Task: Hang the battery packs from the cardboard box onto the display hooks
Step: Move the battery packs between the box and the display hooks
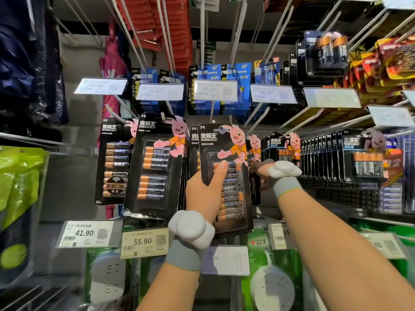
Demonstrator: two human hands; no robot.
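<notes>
1. The left hand grips a black Duracell pack, thumb across its front; the card reads "7号", "金霸王 DURACELL", with a pink rabbit in an orange shirt.
2. The pack is held upright at centre frame, its top slot at a hook tip; whether the hook is through the slot is hard to tell.
3. The right hand, at 3 o'clock from the pack, reaches behind its right edge; the fingers are hidden, so I cannot tell its grip.
4. At 9 o'clock from the pack hang two more Duracell cards, marked "5号" and "7号"; the leftmost carries a round "智能门锁 电池" sticker.
5. Price tags at 7 o'clock read 41.90 and 55.90; upper tags at 12 o'clock read 24.90, 24.90, 36.90, 36.90.
6. Blue 双鹿 packs hang behind the upper tags.
7. At 3 o'clock, a dense row of Duracell cards fills the pegs.
8. Green 公牛 boxes sit at 5 o'clock.
</notes>
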